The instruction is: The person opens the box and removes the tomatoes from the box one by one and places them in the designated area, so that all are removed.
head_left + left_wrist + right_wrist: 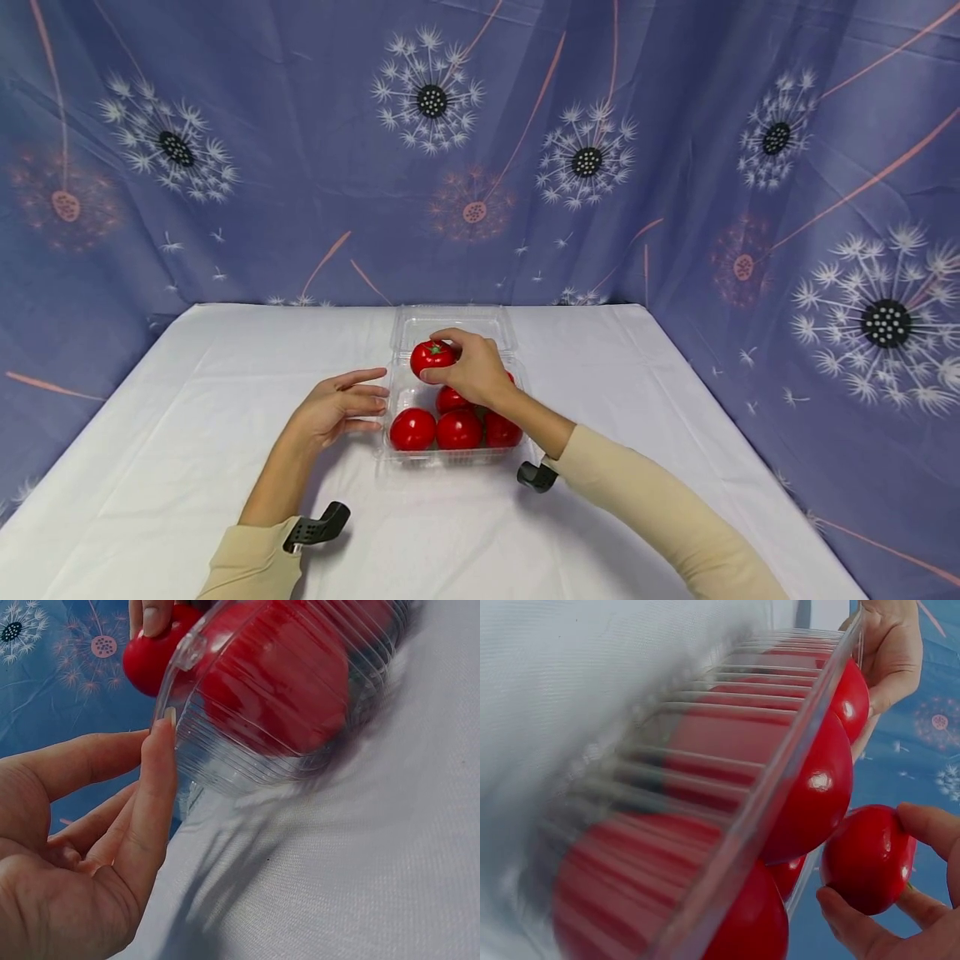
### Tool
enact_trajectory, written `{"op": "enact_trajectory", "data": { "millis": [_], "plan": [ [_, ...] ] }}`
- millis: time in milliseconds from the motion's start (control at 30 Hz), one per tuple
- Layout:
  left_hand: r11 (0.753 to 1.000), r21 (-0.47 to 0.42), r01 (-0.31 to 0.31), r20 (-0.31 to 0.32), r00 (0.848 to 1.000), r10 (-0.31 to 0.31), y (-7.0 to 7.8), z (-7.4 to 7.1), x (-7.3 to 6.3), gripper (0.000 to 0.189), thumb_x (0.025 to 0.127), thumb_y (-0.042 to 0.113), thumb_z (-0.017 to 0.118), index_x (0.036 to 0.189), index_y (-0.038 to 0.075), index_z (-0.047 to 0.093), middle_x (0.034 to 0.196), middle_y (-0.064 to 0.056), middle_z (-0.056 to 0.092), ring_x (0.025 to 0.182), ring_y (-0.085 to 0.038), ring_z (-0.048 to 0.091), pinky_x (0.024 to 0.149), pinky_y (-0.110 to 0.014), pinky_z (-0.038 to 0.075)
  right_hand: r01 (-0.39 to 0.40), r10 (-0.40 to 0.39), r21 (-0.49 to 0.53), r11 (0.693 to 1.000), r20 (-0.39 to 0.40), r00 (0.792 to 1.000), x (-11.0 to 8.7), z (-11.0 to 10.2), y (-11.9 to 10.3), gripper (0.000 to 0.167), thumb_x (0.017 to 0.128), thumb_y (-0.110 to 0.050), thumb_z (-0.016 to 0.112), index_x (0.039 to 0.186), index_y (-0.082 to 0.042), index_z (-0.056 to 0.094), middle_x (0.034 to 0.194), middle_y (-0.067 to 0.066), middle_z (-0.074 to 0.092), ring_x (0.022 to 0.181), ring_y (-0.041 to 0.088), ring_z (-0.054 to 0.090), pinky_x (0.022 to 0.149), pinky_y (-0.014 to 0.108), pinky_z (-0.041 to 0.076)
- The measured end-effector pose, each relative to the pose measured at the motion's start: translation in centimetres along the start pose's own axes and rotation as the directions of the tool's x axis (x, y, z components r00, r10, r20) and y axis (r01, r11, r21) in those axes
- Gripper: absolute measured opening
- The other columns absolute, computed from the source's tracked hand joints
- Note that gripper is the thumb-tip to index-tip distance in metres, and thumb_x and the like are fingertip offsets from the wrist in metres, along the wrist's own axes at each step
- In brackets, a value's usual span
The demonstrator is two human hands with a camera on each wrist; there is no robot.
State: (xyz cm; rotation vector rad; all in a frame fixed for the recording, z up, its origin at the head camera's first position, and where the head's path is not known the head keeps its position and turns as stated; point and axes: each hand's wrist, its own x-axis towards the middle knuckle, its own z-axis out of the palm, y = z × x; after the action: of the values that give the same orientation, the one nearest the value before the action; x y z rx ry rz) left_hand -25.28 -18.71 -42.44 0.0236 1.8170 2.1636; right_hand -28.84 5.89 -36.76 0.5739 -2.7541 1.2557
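A red tomato (432, 356) with a green stem top is held between the thumb and fingers of my right hand (474, 367), over the back left of a clear plastic container (405, 396). Three tomatoes, including one at front left (412, 429), line the container's front; behind them another tomato (452, 400) shows partly under my right hand. On the container's left side is my left hand (339, 408), fingers extended. In the left wrist view, its fingertips (161, 731) are right at the container's rim (184, 664).
The container's clear lid (453, 325) lies folded back toward the table's far edge. A white cloth (600, 517) covers the table. Blue dandelion-print curtains (315, 150) hang behind and on both sides. Black wrist cameras (322, 527) jut from both sleeves.
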Motion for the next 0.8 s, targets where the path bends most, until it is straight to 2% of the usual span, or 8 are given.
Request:
{"op": "enact_trajectory", "data": {
  "millis": [233,467,800],
  "plan": [
    [1.0,-0.011,-0.003,-0.005,1.0,0.003,0.0,0.1,-0.1,0.067,0.092,-0.001,0.065,0.153,-0.003,0.038,0.111,-0.007,0.071,0.086,-0.016,0.073,0.07,-0.034,0.064,0.011,-0.011,0.021,1.0,-0.018,1.0,-0.5,-0.9,0.6,0.055,0.079,-0.027,0.086,0.13,-0.02,0.069,0.118,0.01,0.074,0.102,0.022,0.07,0.087,0.038,0.06],
    [0.999,-0.033,-0.009,0.004,1.0,0.009,-0.2,0.0,-0.1,0.065,0.092,-0.003,0.063,0.152,-0.004,0.039,0.109,-0.006,0.072,0.084,-0.016,0.073,0.069,-0.033,0.064,-0.009,0.01,0.041,0.999,-0.029,1.0,-1.0,-2.3,1.4,0.061,0.078,-0.027,0.086,0.135,-0.017,0.066,0.118,0.011,0.073,0.101,0.023,0.07,0.084,0.037,0.06],
    [1.0,-0.019,-0.007,-0.009,1.0,0.007,0.1,0.2,-0.2,0.066,0.092,-0.002,0.064,0.153,-0.003,0.039,0.112,-0.008,0.07,0.085,-0.016,0.072,0.069,-0.032,0.064,-0.037,0.042,0.068,0.997,-0.071,0.997,-1.7,-4.6,2.7,0.057,0.079,-0.024,0.086,0.133,-0.016,0.067,0.116,0.011,0.073,0.102,0.025,0.07,0.082,0.04,0.062]
  ]
}}
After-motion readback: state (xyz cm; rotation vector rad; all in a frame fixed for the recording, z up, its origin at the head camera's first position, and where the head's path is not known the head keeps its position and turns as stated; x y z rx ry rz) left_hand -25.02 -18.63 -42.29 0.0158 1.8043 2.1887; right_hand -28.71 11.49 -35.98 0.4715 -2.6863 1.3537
